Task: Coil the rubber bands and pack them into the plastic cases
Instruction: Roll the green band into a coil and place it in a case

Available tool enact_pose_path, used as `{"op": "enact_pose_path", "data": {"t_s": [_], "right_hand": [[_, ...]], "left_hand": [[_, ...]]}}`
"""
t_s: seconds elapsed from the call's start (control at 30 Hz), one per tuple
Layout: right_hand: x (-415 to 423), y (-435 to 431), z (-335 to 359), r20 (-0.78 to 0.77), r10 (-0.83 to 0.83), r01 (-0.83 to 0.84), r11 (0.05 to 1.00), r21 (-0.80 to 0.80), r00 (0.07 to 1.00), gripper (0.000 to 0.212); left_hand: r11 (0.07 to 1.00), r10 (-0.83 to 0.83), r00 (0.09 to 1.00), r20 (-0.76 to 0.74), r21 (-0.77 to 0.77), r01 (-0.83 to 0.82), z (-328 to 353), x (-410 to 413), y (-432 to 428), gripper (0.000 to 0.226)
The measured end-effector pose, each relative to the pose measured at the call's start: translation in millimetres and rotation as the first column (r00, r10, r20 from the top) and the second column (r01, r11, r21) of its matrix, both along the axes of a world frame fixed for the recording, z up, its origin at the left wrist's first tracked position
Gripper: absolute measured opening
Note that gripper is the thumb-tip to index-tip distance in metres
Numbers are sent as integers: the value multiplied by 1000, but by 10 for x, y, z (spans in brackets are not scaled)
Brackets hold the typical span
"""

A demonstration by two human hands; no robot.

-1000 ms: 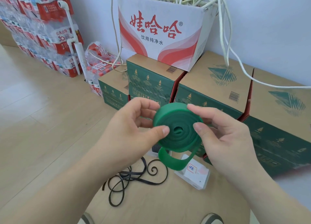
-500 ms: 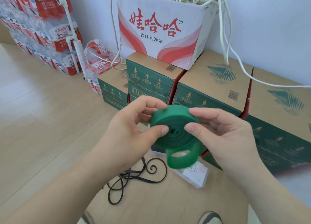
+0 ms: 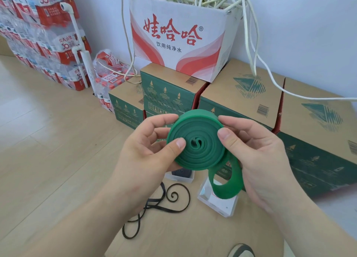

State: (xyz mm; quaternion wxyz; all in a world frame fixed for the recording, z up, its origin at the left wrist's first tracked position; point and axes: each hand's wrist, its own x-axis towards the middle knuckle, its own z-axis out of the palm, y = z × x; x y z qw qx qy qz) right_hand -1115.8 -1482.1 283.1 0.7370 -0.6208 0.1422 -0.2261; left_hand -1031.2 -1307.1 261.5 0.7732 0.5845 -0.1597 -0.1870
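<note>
A: Where's the band?
B: The green rubber band [image 3: 195,140] is in mid-air, wound into a flat coil, face to camera. The left hand [image 3: 146,152] grasps the coil's left rim, thumb [image 3: 177,143] pressed on the face, fingers behind. The right hand [image 3: 257,152] pinches the coil's right rim, thumb [image 3: 223,134] on the face, fingers over the top edge.
A: Coil finished?
B: No. A tail loop [image 3: 228,181] hangs off the coil's lower right, not yet wound on.
A: Step in hand?
B: My read: wrap that last loop on. To do it well, the left thumb pins the wraps flat so the centre can't spring out. The right hand feeds the tail round under steady tension, edges flush, no twist. Rubber this wide likely wants to uncoil, so never ease both thumbs together.
A: Then?
B: Into a plastic case [image 3: 218,200], just below the coil, under the tail. Looks open, can't be sure. A second case [image 3: 181,174] sits below the coil's left edge, something dark inside, can't tell what.
A: Rest?
B: A black rubber band [image 3: 166,204] lies loose below-left of the coil, mostly uncoiled. Green cartons [image 3: 241,94] stand behind the coil, and a white-and-red carton [image 3: 179,38] above it holds pale cables
</note>
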Motion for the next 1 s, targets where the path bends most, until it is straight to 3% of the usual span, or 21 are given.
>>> {"op": "enact_pose_path", "data": {"t_s": [0.1,0.17,0.23,0.3,0.37,0.47,0.57,0.6,0.8,1.0], "right_hand": [[-23,31,17,16,11,-8,987,-160,1000,35],[-29,26,-34,-1,-10,10,954,-301,1000,37],[-24,10,-102,-16,-50,35,862,-505,999,37],[-7,1,-153,4,-42,32,704,-709,999,36],[-6,-4,-175,8,-2,7,638,-770,1000,35],[-22,21,-146,-6,10,-11,664,-747,1000,32],[-18,41,-60,-27,-46,28,879,-476,999,30],[-10,45,-33,-23,-63,48,911,-409,998,28],[1,29,25,-36,-138,115,920,-374,990,17],[6,131,-35,-22,-25,17,957,-290,999,34]], "left_hand": [[999,0,999,-53,-36,-2,-15,3,-31,37],[999,-6,1000,-18,42,7,-69,25,-49,37],[945,12,958,287,310,-105,-139,65,-33,45],[861,-90,801,591,450,-235,-148,79,-26,61],[874,-208,746,632,462,-148,-156,50,-45,59],[900,-208,783,586,428,-81,-158,35,-48,51],[943,-135,876,464,331,-30,-152,36,-23,50],[952,-120,891,438,306,-22,-145,36,-21,51],[981,12,947,322,182,-75,-52,61,-21,46],[979,169,957,237,69,-191,-33,37,-20,41]]}}
